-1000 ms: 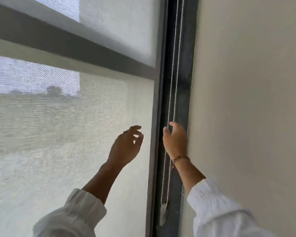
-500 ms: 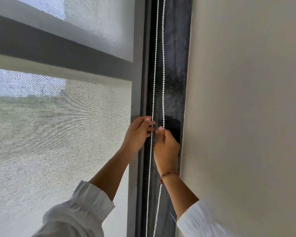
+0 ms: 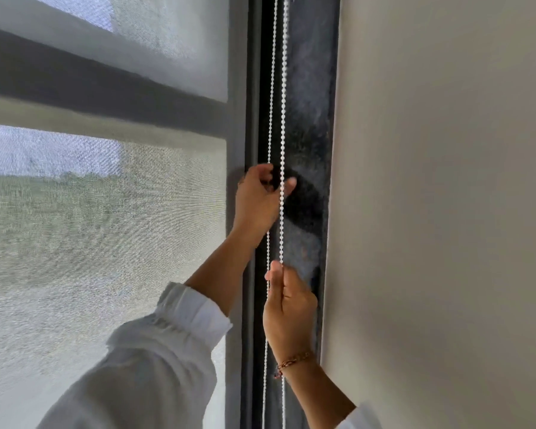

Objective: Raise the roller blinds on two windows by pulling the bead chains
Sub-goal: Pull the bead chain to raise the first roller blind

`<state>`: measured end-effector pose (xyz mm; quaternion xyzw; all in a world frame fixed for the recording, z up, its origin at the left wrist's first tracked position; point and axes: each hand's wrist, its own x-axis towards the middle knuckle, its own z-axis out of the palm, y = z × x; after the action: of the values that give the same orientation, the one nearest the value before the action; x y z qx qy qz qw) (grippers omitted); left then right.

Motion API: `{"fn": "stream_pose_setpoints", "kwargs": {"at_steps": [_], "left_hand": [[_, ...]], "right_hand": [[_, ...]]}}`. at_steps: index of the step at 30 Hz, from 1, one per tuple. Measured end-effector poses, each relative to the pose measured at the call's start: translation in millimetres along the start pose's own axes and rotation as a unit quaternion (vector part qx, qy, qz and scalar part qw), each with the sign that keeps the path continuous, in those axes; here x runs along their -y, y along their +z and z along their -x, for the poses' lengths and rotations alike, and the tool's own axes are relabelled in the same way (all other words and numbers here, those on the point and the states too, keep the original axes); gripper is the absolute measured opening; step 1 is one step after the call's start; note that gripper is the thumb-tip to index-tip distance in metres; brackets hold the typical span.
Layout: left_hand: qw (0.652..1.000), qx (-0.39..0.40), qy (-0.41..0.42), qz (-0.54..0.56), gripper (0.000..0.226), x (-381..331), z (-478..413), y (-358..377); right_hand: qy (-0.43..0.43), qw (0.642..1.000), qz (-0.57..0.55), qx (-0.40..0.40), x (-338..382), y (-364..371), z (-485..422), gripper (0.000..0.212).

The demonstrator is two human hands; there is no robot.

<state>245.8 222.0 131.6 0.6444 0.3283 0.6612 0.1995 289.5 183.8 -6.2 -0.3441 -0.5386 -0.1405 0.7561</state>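
Gripping, right hand: the right hand [image 3: 288,308] sits at about 6 o'clock in the view, thumb and forefinger pinched shut on the right strand of the bead chain [image 3: 282,119], knuckles turned toward the camera, wrist bent back.
Right wrist: a thin reddish-gold bracelet [image 3: 293,360] circles it; the forearm runs down toward 5 o'clock into a white cuff at the bottom edge.
Left hand: the left hand [image 3: 259,202] is raised higher, near the middle of the view, at 12 o'clock from the right hand; its fingers curl around the left strand, with the thumb tip poking out past the right strand. Whether it is truly clamped on the strand cannot be told.
Left arm: bare forearm slanting down toward 7 o'clock into a gathered white sleeve [image 3: 155,360].
Hands, relation: apart, one above the other along the chain.
Chain: two white beaded strands hang close together, nearly vertical, from the top edge to the bottom edge, in front of the dark window frame [image 3: 310,103].
Roller blind: the mesh roller blind [image 3: 106,227] covers the glass at 9 o'clock; a blurred outdoor scene and a dark horizontal bar show through it.
Wall: a plain beige wall [image 3: 446,212] fills the 3 o'clock side.
Writing: no lettering is legible anywhere.
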Motion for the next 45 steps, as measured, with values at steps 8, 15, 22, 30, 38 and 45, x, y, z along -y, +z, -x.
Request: {"fn": "stream_pose_setpoints", "kwargs": {"at_steps": [8,15,22,30,38,45], "left_hand": [[0.988,-0.056,0.028,-0.141,0.033,2.6,4.4,-5.2],[0.998,-0.034,0.020,-0.043,0.030,-11.5,40.4,-22.3],[0.994,-0.007,0.112,0.007,0.036,-22.5,81.8,-40.8],[0.988,0.043,0.151,-0.003,0.041,-31.0,137.0,-55.3],[0.984,0.034,0.167,-0.059,0.038,-81.4,183.7,-37.2],[0.983,-0.008,0.170,-0.073,0.033,-121.2,211.9,-13.1]], "right_hand": [[0.026,0.999,-0.006,-0.031,27.7,-4.0,8.5,0.066],[0.062,0.996,-0.012,-0.057,39.7,-12.7,5.8,0.063],[0.182,0.978,-0.027,-0.094,54.3,-24.6,-11.0,0.023],[0.149,0.968,-0.185,-0.077,108.8,-51.9,-67.2,0.025],[0.313,0.779,-0.507,0.196,163.4,-85.9,-151.6,0.026],[0.290,0.881,-0.342,0.152,157.4,-113.6,-154.0,0.027]]}}
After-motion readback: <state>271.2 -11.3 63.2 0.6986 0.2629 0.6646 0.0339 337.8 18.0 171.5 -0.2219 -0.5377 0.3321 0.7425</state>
